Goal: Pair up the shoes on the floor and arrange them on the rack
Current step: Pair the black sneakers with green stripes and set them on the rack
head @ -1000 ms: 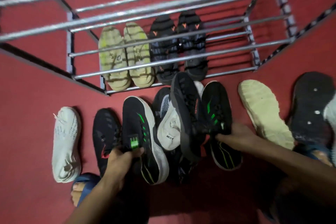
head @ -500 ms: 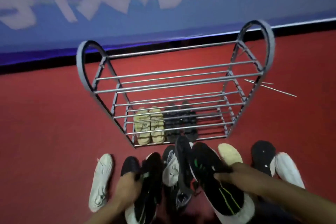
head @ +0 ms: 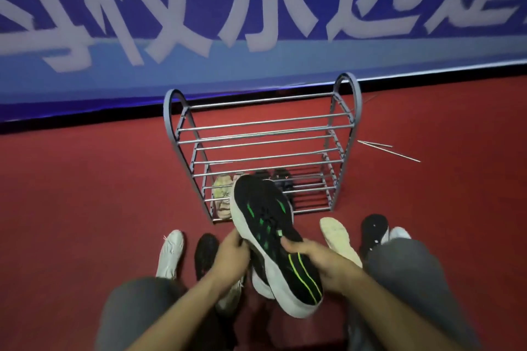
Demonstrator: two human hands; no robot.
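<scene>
Two black sneakers with green marks and white soles (head: 265, 216) are held side by side in the air, in front of the grey metal rack (head: 262, 122). My left hand (head: 231, 253) grips the left one from the side. My right hand (head: 322, 262) grips the right one near its heel. On the rack's bottom tier stand a pair of yellow sandals (head: 222, 194) and a pair of black sandals (head: 282, 179), both partly hidden by the raised sneakers. The upper tiers hold nothing.
On the red floor lie a white shoe (head: 171, 253), a black shoe (head: 205, 251), a cream shoe sole-up (head: 336, 236), a black sole (head: 373, 228) and a white shoe (head: 399, 232). Thin metal rods (head: 390, 149) lie right of the rack. A blue banner wall stands behind.
Both hands lifted the two black-green sneakers off the floor and brought them together. The view pulled back from the rack and rose.
</scene>
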